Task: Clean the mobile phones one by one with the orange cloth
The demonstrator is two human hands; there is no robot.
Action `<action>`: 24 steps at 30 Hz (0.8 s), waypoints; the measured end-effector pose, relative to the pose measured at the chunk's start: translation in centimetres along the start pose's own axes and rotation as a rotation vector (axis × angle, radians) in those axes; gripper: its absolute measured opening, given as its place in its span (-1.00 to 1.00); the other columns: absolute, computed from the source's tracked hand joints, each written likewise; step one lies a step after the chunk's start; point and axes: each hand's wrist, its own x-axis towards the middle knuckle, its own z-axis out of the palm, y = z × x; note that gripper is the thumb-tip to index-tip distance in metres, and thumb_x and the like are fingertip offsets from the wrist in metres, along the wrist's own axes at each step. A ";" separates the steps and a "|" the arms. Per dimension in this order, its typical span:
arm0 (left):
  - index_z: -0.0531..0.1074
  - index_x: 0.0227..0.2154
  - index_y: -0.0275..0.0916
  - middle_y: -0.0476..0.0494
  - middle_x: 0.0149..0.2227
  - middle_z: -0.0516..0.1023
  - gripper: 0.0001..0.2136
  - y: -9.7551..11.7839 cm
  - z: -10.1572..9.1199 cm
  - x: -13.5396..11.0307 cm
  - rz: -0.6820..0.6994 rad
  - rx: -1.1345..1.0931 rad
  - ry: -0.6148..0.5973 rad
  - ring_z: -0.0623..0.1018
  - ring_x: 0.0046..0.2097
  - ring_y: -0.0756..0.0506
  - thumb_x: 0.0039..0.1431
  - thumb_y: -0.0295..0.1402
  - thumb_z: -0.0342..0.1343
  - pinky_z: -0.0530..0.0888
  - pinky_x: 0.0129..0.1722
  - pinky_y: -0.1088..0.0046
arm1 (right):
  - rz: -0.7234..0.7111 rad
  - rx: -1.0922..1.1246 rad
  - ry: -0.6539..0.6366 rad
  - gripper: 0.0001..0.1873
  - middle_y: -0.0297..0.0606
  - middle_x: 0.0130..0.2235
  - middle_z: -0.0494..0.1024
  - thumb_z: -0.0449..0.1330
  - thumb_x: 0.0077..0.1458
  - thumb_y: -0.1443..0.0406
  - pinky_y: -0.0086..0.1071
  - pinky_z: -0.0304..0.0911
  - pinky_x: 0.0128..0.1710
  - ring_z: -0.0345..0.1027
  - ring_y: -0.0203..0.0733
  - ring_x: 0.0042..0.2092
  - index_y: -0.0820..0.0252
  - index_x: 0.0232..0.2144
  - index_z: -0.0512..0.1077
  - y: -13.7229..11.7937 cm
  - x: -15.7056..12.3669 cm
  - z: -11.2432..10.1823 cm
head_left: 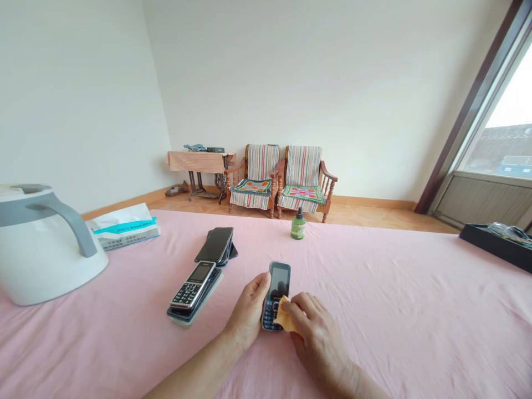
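My left hand (248,310) grips a dark keypad phone (279,281) along its left side, with the thumb near the screen's edge. The phone's screen faces up toward me. In my right hand (318,335) a small yellow cloth (285,317) is pinched, pressed against the right part of the keypad and covering some keys. To the left lies a silver-edged keypad phone (194,285) on top of other phones. Behind it sits another stack topped by a black smartphone (215,245). A green spray bottle (298,226) stands upright beyond my hands.
A white kettle (45,249) with a grey handle stands at the left, beside a tissue pack (124,226). At the right edge is a black box (496,246) with items in it. A pink cloth (394,288) covers the surface. Two chairs (303,174) stand by the wall.
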 end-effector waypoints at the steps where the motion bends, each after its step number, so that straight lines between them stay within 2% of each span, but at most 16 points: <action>1: 0.37 -0.49 -0.29 0.04 -0.56 0.36 -0.64 0.2 -0.2 0.1 0.011 0.035 -0.003 0.35 -0.48 0.00 0.04 -0.03 0.15 0.25 -0.46 0.52 | -0.008 -0.008 0.006 -0.48 -0.22 -0.35 0.36 -0.05 -0.26 0.64 -0.32 0.24 -0.35 0.24 -0.15 -0.33 0.19 -0.22 0.34 0.0 0.0 0.0; 7: 0.41 -0.59 -0.34 0.02 -0.56 0.36 -0.71 2.5 -1.4 0.6 0.070 0.242 -0.086 0.32 -0.44 -0.01 0.01 -0.19 0.23 0.22 -0.43 0.52 | -0.032 -0.038 0.006 -0.52 -0.21 -0.36 0.35 -0.04 -0.14 0.62 -0.32 0.21 -0.36 0.24 -0.15 -0.33 0.19 -0.18 0.34 0.0 0.1 0.3; 12: 0.51 -0.41 -0.30 -0.05 -0.44 0.50 -0.84 3.9 -2.2 0.8 0.119 0.335 -0.116 0.43 -0.32 -0.09 0.01 -0.30 0.23 0.30 -0.28 0.49 | -0.059 -0.076 -0.030 -0.60 -0.18 -0.35 0.37 0.01 -0.04 0.59 -0.31 0.18 -0.37 0.21 -0.13 -0.34 0.23 -0.14 0.34 -0.1 0.1 0.4; 18: 0.53 -0.43 -0.30 -0.08 -0.43 0.54 -0.86 4.1 -3.4 1.2 0.127 0.404 -0.088 0.47 -0.30 -0.13 -0.04 -0.34 0.26 0.31 -0.28 0.48 | -0.086 -0.066 -0.082 -0.59 -0.24 -0.39 0.37 0.03 -0.13 0.61 -0.32 0.13 -0.39 0.20 -0.14 -0.36 0.18 -0.23 0.35 -0.4 0.0 0.4; 24: 0.55 -0.43 -0.31 -0.11 -0.44 0.56 -0.86 4.0 -3.2 1.1 0.116 0.425 -0.110 0.47 -0.34 -0.12 -0.04 -0.34 0.25 0.32 -0.31 0.47 | -0.022 -0.030 0.006 -0.53 -0.20 -0.32 0.36 -0.03 -0.08 0.62 -0.30 0.18 -0.33 0.22 -0.14 -0.30 0.19 -0.14 0.32 -0.1 0.5 0.0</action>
